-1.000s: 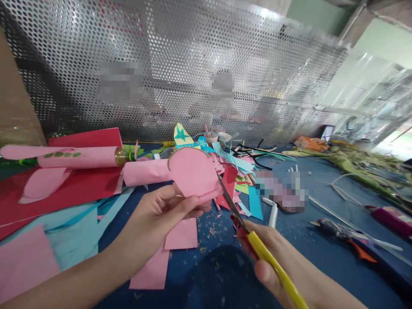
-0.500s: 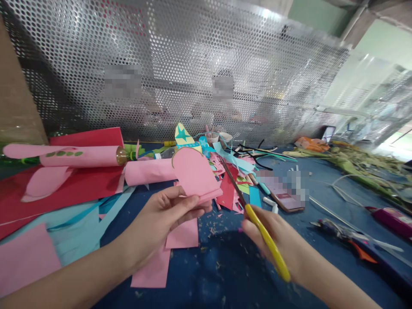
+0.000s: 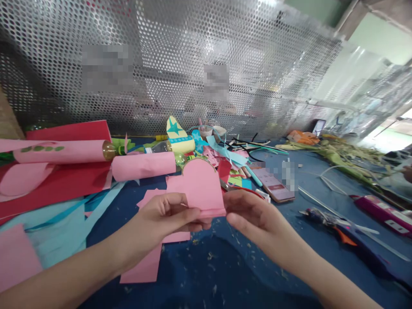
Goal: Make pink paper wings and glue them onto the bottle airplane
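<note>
My left hand (image 3: 167,214) pinches a folded piece of pink paper (image 3: 203,184) by its lower edge. The paper has a rounded top with a thin dark outline along its curve. My right hand (image 3: 260,219) is beside the paper's right edge, thumb and fingers apart with nothing between them; whether the fingertips touch the paper I cannot tell. Behind that hand lie scissors (image 3: 227,186), their handles mostly hidden by my fingers. Pink paper pieces (image 3: 141,268) lie on the table under my left hand.
Pink-wrapped bottles (image 3: 74,151) lie at the left over red card (image 3: 71,182) and light blue paper (image 3: 61,229). Paper scraps, a phone (image 3: 275,186), a glue gun (image 3: 350,240) and a purple case (image 3: 384,214) are on the right. A perforated metal screen (image 3: 180,56) stands behind.
My right hand has let go of the scissors, which now lie on the table behind it, and has moved in beside the pink paper. My left hand keeps its hold.
</note>
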A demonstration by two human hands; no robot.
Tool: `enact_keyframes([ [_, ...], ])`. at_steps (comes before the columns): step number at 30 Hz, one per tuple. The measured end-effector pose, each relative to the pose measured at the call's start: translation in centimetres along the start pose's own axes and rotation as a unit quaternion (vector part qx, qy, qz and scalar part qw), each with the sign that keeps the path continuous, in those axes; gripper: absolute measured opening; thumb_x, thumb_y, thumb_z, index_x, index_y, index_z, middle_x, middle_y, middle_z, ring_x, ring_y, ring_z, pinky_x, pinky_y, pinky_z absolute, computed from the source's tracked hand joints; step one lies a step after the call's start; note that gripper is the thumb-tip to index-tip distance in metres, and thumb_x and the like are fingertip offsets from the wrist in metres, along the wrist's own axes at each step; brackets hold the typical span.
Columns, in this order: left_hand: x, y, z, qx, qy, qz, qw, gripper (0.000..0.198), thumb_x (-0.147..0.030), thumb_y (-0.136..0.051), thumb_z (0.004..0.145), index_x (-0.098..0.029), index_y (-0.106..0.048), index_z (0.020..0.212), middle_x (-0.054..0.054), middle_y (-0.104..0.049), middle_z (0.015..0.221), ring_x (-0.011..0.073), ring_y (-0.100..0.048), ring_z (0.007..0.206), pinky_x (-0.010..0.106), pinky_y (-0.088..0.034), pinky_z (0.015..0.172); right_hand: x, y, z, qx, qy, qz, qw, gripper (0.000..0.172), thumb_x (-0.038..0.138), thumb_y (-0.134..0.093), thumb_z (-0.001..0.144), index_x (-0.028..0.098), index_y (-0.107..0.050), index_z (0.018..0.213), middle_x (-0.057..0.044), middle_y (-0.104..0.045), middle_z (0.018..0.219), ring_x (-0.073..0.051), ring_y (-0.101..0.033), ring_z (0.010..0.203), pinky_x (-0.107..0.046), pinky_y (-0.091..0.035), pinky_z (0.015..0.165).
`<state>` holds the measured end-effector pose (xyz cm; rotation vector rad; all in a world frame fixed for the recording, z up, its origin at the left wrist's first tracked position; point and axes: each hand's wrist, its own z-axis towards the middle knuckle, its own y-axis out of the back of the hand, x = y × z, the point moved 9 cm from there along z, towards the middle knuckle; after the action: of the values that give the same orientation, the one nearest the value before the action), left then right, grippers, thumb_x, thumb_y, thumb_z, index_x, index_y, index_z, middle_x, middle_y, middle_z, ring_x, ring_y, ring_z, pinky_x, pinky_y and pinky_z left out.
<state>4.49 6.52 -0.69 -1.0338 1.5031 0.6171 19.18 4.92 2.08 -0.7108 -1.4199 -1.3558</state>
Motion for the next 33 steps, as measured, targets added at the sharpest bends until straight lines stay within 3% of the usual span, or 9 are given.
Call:
enact_keyframes([
  [3, 0.1, -0.3, 0.0, 0.01, 0.007, 0.019, 1.0, 0.018, -0.03, -0.074, 0.075, -0.016, -0.074, 0.087, 0.007, -0.077, 0.084, 0.0195, -0.072, 0.082, 0.025, -0.056, 0.075, -0.3, -1.5, -0.4, 0.025, -0.032, 0.123, 0.992, 0.027, 0.044, -0.064, 0.082, 0.02, -0.056, 0.094, -0.003, -0.066, 0.085, -0.017, -0.064, 0.082, -0.031, -0.053, 0.079],
  [9, 0.2, -0.6, 0.1, 0.026, 0.0, 0.034, 0.999, 0.017, -0.032, -0.073, 0.075, -0.017, -0.075, 0.082, 0.006, -0.076, 0.079, 0.018, -0.072, 0.077, 0.023, -0.056, 0.071, -1.4, -1.9, -0.4, 0.012, -0.043, 0.125, 0.991, 0.025, 0.043, -0.065, 0.081, 0.021, -0.056, 0.086, -0.001, -0.061, 0.076, -0.016, -0.061, 0.075, -0.031, -0.052, 0.075],
  [17, 1.0, 0.2, 0.1, -0.012, 0.034, 0.027, 0.999, 0.018, -0.031, -0.078, 0.07, -0.019, -0.072, 0.082, 0.002, -0.076, 0.078, 0.0167, -0.072, 0.079, 0.021, -0.055, 0.07, -2.8, -1.5, -0.3, -0.023, -0.098, 0.183, 0.978, 0.028, 0.042, -0.073, 0.073, 0.02, -0.057, 0.077, 0.003, -0.06, 0.067, -0.012, -0.058, 0.066, -0.026, -0.05, 0.066],
  [23, 0.1, 0.3, 0.0, -0.033, -0.024, 0.023, 0.999, 0.014, -0.021, -0.08, 0.066, -0.024, -0.071, 0.076, -0.006, -0.074, 0.07, 0.0108, -0.069, 0.066, 0.014, -0.051, 0.059, -3.2, -1.6, -0.2, -0.019, -0.127, 0.253, 0.959, 0.023, 0.034, -0.076, 0.074, 0.018, -0.059, 0.073, 0.004, -0.063, 0.064, -0.009, -0.057, 0.061, -0.022, -0.048, 0.065],
  [27, -0.5, 0.4, -0.1, -0.054, -0.036, 0.046, 0.997, 0.006, -0.023, -0.076, 0.069, -0.023, -0.071, 0.071, -0.005, -0.074, 0.067, 0.0138, -0.071, 0.068, 0.014, -0.052, 0.056, -3.1, -2.2, -0.3, 0.001, -0.138, 0.302, 0.943, 0.022, 0.032, -0.077, 0.073, 0.017, -0.062, 0.074, 0.003, -0.066, 0.066, -0.008, -0.058, 0.062, -0.021, -0.048, 0.065],
  [33, -1.3, 0.9, -0.1, -0.072, -0.076, 0.035, 0.994, 0.006, -0.015, -0.072, 0.07, -0.019, -0.069, 0.067, -0.006, -0.073, 0.063, 0.01, -0.07, 0.064, 0.013, -0.054, 0.061, -4.3, -1.9, -0.6, -0.036, -0.141, 0.257, 0.955, 0.033, 0.035, -0.084, 0.061, 0.02, -0.064, 0.081, 0.003, -0.065, 0.068, -0.011, -0.061, 0.065, -0.024, -0.05, 0.066],
])
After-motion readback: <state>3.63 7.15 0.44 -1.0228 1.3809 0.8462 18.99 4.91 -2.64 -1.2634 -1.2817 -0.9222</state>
